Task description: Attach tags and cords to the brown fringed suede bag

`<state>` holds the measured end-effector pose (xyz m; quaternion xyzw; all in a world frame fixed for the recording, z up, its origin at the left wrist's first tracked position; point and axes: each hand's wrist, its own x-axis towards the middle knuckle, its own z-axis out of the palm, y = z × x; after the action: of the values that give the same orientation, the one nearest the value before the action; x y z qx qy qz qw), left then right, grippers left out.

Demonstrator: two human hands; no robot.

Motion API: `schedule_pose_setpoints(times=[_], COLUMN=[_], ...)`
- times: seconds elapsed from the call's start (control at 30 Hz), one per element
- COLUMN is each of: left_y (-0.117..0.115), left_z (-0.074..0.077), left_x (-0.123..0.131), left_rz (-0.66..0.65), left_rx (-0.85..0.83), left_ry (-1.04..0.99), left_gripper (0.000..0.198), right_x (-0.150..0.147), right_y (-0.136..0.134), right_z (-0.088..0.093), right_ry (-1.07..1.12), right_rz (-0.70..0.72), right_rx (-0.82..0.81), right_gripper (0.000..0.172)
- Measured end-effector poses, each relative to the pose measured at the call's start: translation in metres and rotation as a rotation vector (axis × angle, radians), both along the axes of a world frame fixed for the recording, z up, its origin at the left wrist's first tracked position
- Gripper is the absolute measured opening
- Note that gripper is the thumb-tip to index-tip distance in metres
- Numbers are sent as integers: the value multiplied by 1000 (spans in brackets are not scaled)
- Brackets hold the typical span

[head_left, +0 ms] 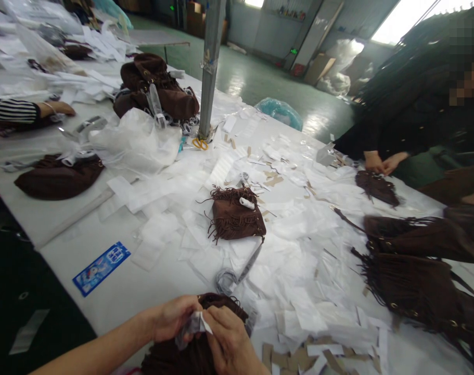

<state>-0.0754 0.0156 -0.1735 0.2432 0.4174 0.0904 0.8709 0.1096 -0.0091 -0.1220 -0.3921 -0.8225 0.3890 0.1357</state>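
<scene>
At the bottom middle, a brown fringed bag [182,357] lies under my two hands, partly hidden by them. My left hand [174,319] is closed round a small bundle in greyish clear plastic wrap [187,331]. My right hand [231,341] pinches a small white paper piece [204,323] against that bundle. What the wrap covers cannot be made out. Just beyond, a second brown fringed bag [239,219] lies flat, a white roll [247,203] on top. Its strap ends in a plastic-wrapped coil [226,281] close to my hands.
White paper sheets and cardboard strips [295,359] litter the table. More brown bags [416,286] lie right, others [158,88] by a metal post [211,67] with yellow scissors [200,144]. A blue packet [101,268] lies left. Co-workers' hands [385,162] work at right, another [59,108] at left.
</scene>
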Motion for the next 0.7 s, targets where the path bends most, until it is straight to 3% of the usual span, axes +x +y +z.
schedule_pose_setpoints(times=[0.17,0.27,0.33,0.4,0.5,0.6,0.7], left_y=[0,-1,0,2,1,-6,-14], left_z=[10,15,16,12,6,4,9], left_x=[-3,-2,-3,-4,-6,-3,2], left_rz=[88,154,207,274,344,340,341], left_rx=[-27,-23,-14,3,49,103,143], left_ry=[-97,-123,-115,-87,-40,0,25], left_gripper=[35,36,36,35,32,31,32], right_x=[4,4,4,3,-5,-19,-31], right_y=[5,3,-4,-14,-29,-35,-34], right_z=[2,-6,-18,-31,-40,-34,-23], right_ry=[26,80,116,150,217,253,239], right_rz=[32,10,-115,-385,-729,-772,-785], right_rx=[-5,-10,18,34,-107,-315,-404], right_gripper=[36,44,46,43,28,24,24])
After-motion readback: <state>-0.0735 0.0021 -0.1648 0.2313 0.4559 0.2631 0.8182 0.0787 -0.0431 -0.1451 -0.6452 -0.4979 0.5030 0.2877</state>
